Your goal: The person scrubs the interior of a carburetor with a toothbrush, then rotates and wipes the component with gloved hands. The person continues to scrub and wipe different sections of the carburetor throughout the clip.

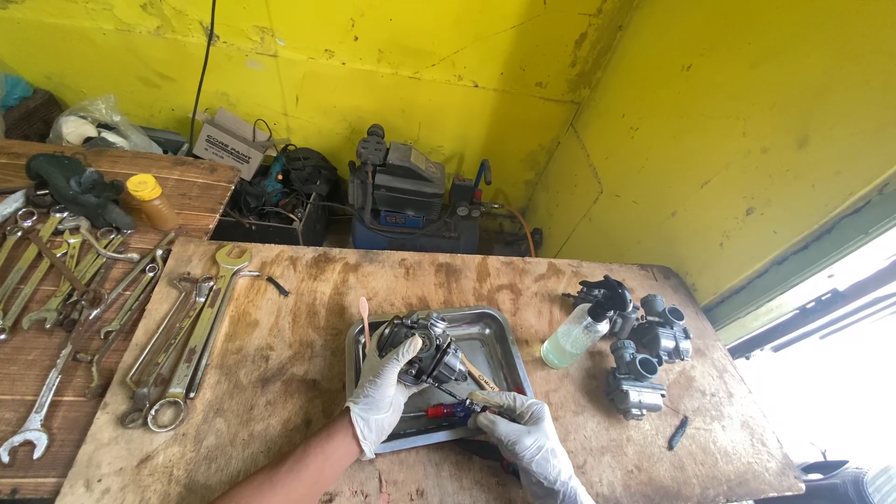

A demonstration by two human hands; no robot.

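tray (509, 350): your carburetor (425, 347) sits over it, bare wood right
left hand (383, 392): clamped round carburetor
right hand (523, 431): grips screwdriver (457, 408), just below carburetor

The tray (509, 329) sits on the tabletop (308, 373), near its front edge. In the tray lies a carburetor (425, 347) — a screwdriver (446, 408) in front of it. Right of the tray stands a spray bottle (577, 334), more carburetors (644, 359) beyond it. Left of the tray lie wrenches (187, 341). Behind the tray, past the tabletop — a compressor (411, 196).
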